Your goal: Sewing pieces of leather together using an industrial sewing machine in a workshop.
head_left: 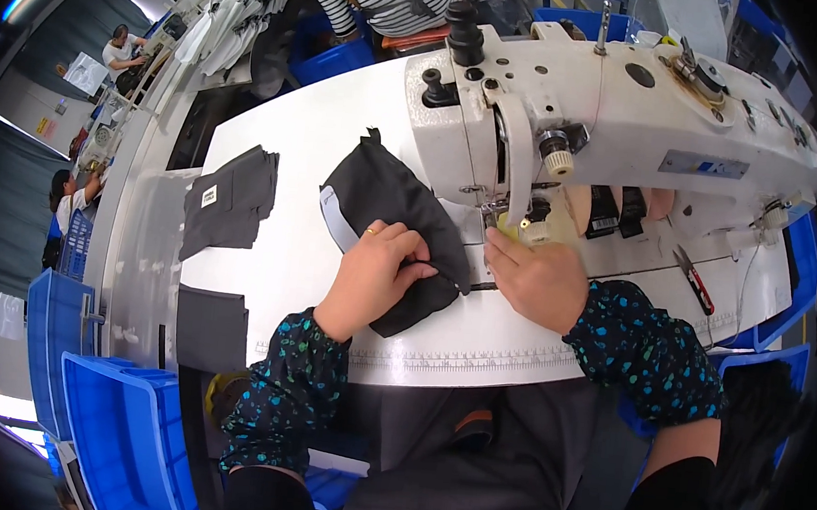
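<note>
A dark grey fabric piece (389,200) with a pale strip along its left side lies on the white sewing table, left of the needle area. My left hand (376,274) pinches this fabric between thumb and fingers near its middle. At the presser foot (493,212) of the white sewing machine (635,110), my right hand (537,281) is closed, its fingertips drawn together just below the foot. Whatever those fingertips may hold is too small or hidden to make out. The fabric's right corner ends short of my right hand.
Stacked dark fabric pieces (230,203) lie at the left, with more dark pieces (212,330) nearer me. Red-handled thread snips (695,282) rest at the right. A printed ruler (477,356) follows the front edge. Blue bins (126,434) stand lower left. Other people work beyond.
</note>
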`<action>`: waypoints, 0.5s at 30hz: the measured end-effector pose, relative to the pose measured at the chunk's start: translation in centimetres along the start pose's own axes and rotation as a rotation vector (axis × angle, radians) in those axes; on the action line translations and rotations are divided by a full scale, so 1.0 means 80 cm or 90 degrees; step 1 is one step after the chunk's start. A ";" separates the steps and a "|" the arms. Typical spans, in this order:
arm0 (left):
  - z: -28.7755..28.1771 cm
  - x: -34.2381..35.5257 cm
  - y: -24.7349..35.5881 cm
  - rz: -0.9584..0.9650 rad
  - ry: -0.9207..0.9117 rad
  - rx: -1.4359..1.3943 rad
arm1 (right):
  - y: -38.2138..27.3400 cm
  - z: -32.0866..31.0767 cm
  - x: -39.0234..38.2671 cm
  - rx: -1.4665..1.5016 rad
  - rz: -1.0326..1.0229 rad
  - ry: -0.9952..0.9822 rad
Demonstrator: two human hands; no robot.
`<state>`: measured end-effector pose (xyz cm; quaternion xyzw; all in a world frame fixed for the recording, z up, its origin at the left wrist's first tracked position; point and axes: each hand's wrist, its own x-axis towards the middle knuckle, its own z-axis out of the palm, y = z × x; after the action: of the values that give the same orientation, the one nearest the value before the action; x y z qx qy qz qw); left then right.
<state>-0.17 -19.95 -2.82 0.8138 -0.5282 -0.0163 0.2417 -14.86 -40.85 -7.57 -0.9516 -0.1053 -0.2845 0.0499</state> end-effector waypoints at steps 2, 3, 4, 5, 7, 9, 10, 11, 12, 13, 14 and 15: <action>-0.001 -0.001 -0.006 -0.027 -0.027 -0.018 | -0.006 -0.009 -0.003 0.036 0.032 -0.026; 0.001 -0.008 -0.011 -0.049 0.000 -0.089 | -0.011 -0.014 -0.004 0.075 0.061 -0.051; 0.002 -0.011 -0.011 -0.070 0.027 -0.161 | -0.017 -0.018 -0.007 0.071 0.061 -0.050; 0.001 -0.021 -0.007 -0.113 0.081 -0.295 | -0.025 -0.021 -0.010 0.117 0.081 -0.042; -0.001 -0.038 0.010 -0.123 0.158 -0.329 | -0.039 -0.031 -0.006 0.159 0.100 -0.034; -0.007 -0.048 0.044 -0.048 0.192 -0.252 | -0.060 -0.042 0.013 0.301 0.161 0.062; -0.006 -0.051 0.060 -0.006 0.207 -0.221 | -0.070 -0.046 0.020 0.362 0.155 0.059; -0.006 -0.055 0.073 0.036 0.223 -0.185 | -0.075 -0.042 0.022 0.364 0.149 0.061; -0.007 -0.061 0.083 0.036 0.215 -0.159 | -0.079 -0.034 0.024 0.408 0.106 0.079; -0.010 -0.062 0.082 0.036 0.218 -0.158 | -0.082 -0.029 0.026 0.450 0.068 0.095; -0.013 -0.063 0.081 0.034 0.277 -0.159 | -0.085 -0.034 0.031 0.489 0.091 0.101; -0.017 -0.064 0.078 0.033 0.337 -0.160 | -0.083 -0.035 0.032 0.487 0.088 0.102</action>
<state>-7.39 -17.01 -0.20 0.7396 -0.4613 0.1380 0.4702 -15.78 -34.37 -3.55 -0.8441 -0.1353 -0.2938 0.4278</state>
